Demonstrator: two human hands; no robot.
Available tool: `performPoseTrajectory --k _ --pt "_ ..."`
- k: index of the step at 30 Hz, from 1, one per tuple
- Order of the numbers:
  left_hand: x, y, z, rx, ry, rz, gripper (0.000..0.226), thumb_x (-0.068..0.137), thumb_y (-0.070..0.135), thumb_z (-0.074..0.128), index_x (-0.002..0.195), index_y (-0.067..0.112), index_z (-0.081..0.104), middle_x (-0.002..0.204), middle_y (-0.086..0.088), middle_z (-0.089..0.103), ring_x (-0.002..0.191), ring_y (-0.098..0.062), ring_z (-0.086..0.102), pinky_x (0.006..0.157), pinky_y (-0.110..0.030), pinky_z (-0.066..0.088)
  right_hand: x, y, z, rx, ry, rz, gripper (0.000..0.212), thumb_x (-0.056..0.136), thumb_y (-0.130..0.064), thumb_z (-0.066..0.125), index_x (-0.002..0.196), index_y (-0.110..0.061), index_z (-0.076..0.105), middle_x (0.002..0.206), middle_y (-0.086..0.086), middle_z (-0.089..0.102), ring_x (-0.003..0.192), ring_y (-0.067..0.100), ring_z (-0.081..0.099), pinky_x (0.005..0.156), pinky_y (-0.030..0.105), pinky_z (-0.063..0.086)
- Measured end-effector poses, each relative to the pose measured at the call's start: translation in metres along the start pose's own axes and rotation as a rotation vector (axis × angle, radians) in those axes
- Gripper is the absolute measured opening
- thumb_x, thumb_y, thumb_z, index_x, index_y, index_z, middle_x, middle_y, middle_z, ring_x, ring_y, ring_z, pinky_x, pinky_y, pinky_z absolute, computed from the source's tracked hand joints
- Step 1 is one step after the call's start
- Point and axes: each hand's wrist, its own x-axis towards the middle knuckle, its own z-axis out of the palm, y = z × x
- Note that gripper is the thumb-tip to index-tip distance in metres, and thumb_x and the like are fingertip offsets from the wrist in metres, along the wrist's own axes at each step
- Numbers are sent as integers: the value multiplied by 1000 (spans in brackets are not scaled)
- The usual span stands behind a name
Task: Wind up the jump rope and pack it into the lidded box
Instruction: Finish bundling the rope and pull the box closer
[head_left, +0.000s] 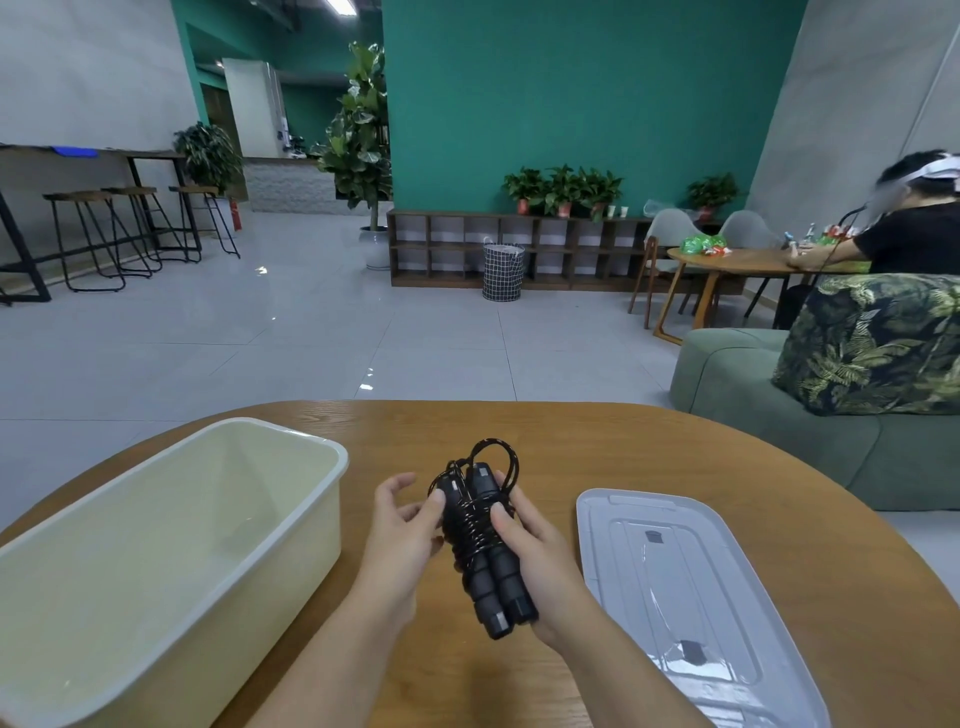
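The black jump rope is a tight bundle: its two handles lie side by side with the cord wound around their upper part and a small loop sticking out at the top. My right hand grips the bundle from the right, thumb across the coils. My left hand touches the bundle's left side with its thumb, the other fingers spread apart. The bundle hangs above the wooden table. The cream box stands open and empty to the left. Its clear lid lies flat to the right.
A green sofa with a leaf-print cushion stands past the table's right edge. Further back right, a person sits at another wooden table. Tiled floor, a shelf, plants and bar stools fill the far room.
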Motion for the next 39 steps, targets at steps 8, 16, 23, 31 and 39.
performPoseTrajectory --k 8,16,23,31,39 --pt "12 13 -6 -510 -40 -106 17 92 4 42 76 9 43 63 -5 49 59 -15 52 57 -28 52 7 2 -10 -11 -15 -45 36 93 -21 55 125 -38 58 117 18 68 89 37 65 72 43 53" --pt "4 12 -21 -354 76 -151 33 90 11 49 61 18 34 34 9 23 28 -8 21 42 -22 27 11 -6 -23 164 194 -144 28 95 -14 51 108 -31 69 96 5 76 74 28 68 62 42 58" --pt "14 25 -21 66 92 11 23 94 34 44 81 16 50 53 5 41 47 -12 42 57 -28 35 9 -12 -21 148 173 -140 27 96 -19 50 111 -34 67 109 19 70 82 36 64 73 47 54" --pt "26 57 -35 1192 290 578 35 84 15 60 118 6 55 120 -14 58 114 -32 53 100 -40 36 14 -26 -20 66 153 -160 33 93 -20 55 119 -40 60 120 3 67 98 33 68 79 47 56" --pt "15 56 -44 1587 370 346 24 80 -1 46 104 3 45 65 -1 48 67 -30 53 62 -31 30 17 -37 -20 141 229 -112 53 78 -27 70 123 -5 52 119 31 61 85 38 66 58 37 56"
